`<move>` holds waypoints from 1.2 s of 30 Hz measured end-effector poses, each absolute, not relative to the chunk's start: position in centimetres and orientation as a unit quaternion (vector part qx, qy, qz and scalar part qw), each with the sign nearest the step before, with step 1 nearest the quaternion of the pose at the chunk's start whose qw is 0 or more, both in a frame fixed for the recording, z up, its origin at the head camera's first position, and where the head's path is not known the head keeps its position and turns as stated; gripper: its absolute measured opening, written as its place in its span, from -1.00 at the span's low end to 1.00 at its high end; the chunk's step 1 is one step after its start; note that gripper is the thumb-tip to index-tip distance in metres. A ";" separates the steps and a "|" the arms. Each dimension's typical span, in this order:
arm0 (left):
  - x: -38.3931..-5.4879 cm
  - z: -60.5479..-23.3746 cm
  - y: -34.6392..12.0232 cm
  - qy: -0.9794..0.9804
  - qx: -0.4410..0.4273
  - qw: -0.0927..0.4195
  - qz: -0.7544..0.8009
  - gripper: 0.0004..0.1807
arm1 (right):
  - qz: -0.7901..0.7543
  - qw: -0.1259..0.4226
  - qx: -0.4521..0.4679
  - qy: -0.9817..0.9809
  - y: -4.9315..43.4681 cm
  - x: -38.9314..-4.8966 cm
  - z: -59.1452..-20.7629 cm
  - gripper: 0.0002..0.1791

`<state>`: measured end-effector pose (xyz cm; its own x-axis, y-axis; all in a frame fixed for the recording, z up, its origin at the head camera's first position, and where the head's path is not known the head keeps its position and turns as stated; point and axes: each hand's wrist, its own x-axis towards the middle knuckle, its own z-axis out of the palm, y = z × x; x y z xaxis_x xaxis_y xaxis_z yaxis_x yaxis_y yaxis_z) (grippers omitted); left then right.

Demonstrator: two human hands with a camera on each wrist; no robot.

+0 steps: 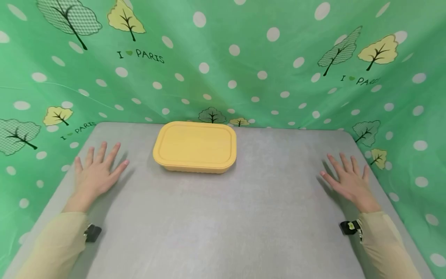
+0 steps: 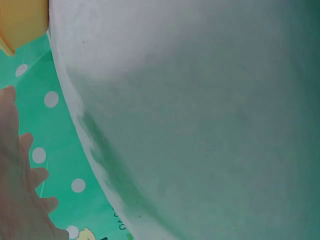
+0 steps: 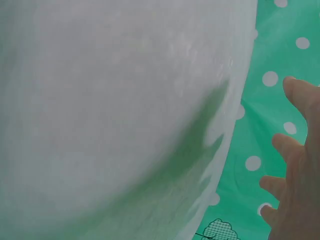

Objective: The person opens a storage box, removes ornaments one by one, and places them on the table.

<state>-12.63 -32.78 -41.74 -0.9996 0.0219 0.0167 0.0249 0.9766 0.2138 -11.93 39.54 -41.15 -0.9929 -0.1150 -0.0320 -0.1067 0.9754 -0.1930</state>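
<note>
A yellow lidded box (image 1: pixel 195 145), oblong with rounded corners, sits toward the back of the grey table, left of centre. Its lid is on, so whatever may be inside is hidden. My left hand (image 1: pixel 96 174) is spread palm down at the table's left side, apart from the box. Over at the right side my right hand (image 1: pixel 352 182) has its fingers spread too, farther from the box. Neither hand holds anything. In the left wrist view a corner of the yellow box (image 2: pixel 22 22) shows at the top left, beyond the left hand (image 2: pixel 17 180). Only the right hand (image 3: pixel 302 175) appears in the right wrist view.
The grey tabletop (image 1: pixel 223 217) has rounded back corners. A green cloth (image 1: pixel 230 50) with white dots, printed trees and lettering hangs behind it and along both sides. Each sleeved wrist carries a small black device, one on the left (image 1: pixel 93 233) and one on the right (image 1: pixel 348 228).
</note>
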 end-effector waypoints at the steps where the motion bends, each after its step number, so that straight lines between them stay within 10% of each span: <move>1: -12.7 -41.7 -32.7 -0.994 -0.012 0.008 -0.107 -0.18 | -0.094 0.020 -0.057 0.994 39.5 -12.0 -41.1 -0.14; 36: -18.0 -41.9 -26.8 -0.914 -0.106 -0.058 -0.387 -0.30 | -0.357 0.025 -0.192 0.914 21.7 -16.0 -41.4 -0.39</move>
